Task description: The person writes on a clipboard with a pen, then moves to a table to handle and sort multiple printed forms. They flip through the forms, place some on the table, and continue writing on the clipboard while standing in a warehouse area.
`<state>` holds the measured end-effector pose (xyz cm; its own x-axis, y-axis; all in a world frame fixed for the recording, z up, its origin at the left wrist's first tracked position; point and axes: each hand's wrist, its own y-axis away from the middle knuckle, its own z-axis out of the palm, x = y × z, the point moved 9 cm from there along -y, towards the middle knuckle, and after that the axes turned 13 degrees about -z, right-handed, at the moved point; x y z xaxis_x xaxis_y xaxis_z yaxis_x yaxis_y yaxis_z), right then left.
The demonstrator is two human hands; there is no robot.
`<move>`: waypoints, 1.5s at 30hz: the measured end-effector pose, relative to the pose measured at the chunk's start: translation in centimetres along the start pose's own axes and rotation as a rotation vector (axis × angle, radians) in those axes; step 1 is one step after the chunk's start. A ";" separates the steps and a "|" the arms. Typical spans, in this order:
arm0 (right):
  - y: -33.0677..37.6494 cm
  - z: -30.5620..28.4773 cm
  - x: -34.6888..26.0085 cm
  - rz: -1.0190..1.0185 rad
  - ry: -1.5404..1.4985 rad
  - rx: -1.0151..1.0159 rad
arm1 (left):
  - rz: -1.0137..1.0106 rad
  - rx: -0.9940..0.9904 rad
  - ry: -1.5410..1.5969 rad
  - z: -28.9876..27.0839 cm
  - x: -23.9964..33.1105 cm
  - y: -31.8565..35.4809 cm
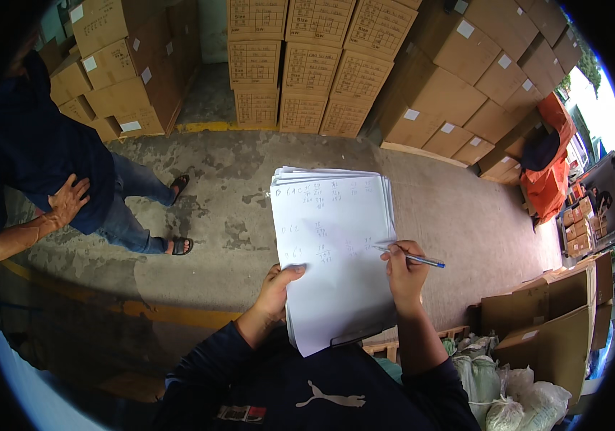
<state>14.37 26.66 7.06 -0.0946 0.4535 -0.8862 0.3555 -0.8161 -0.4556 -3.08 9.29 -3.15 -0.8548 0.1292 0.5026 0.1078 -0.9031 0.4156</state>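
A stack of white paper sheets [340,291] is held in front of my chest, its top sheet bearing handwritten notes in the upper half. My left hand [276,291] grips the stack's left edge, thumb on top and the other fingers hidden beneath. Between the fingers of my right hand [404,273] is a pen [422,259], its tip at the sheet's right side next to the written figures. A dark clip or board edge [363,335] shows at the bottom of the stack.
Cardboard cartons [304,68] are stacked at the back, with more piles at left and right. Another person [56,154] stands at left, one hand on the hip. White sacks [523,402] and an opened cardboard box [548,337] lie at lower right. Orange sheeting [548,169] hangs at far right.
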 end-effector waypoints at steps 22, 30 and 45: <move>0.3 -0.1 0.5 0.021 -0.016 0.004 | 0.002 -0.013 0.009 0.1 0.0 0.2; -0.9 -0.4 -1.3 0.044 -0.064 0.080 | 0.023 0.037 0.005 0.2 0.2 0.7; -3.9 3.4 -7.4 -0.117 -0.146 -0.033 | 0.027 -0.058 0.065 0.8 0.3 0.9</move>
<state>10.50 25.27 15.07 -0.2700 0.4863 -0.8310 0.3645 -0.7472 -0.5557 -2.79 8.88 -2.03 -0.8834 0.0797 0.4618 0.1031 -0.9283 0.3573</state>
